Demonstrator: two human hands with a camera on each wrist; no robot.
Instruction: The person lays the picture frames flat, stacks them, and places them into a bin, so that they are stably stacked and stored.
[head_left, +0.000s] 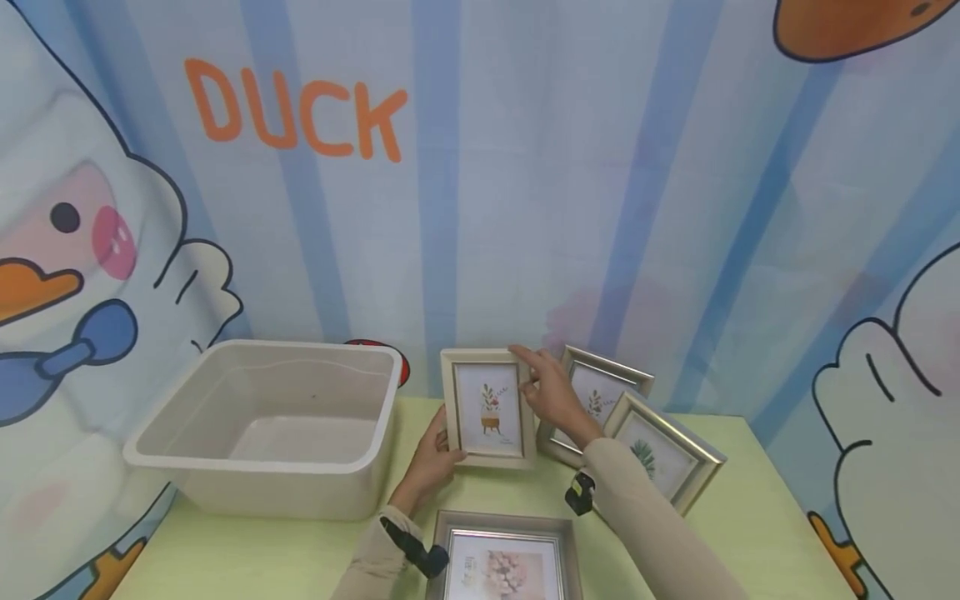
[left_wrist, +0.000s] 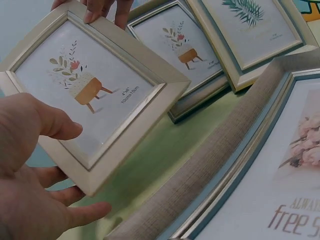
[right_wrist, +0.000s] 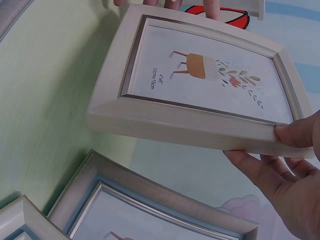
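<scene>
A cream picture frame (head_left: pixel 489 400) with a print of a plant in an orange-legged pot is held upright above the table between both hands. My left hand (head_left: pixel 433 458) grips its lower left edge, thumb over the front and fingers behind, as the left wrist view shows. At the opposite side, my right hand (head_left: pixel 555 392) pinches the upper right edge. Behind the right hand leans a silver-brown picture frame (head_left: pixel 587 367) with a similar plant print. A pale gold picture frame (head_left: pixel 701 454) with a green leaf print overlaps it.
A larger grey-brown picture frame (head_left: pixel 504 523) with pink flowers lies near the front of the light green table (head_left: pixel 262 554). On the left stands a deep beige plastic bin (head_left: pixel 262 492). A striped duck-print curtain (head_left: pixel 487 167) hangs behind the table.
</scene>
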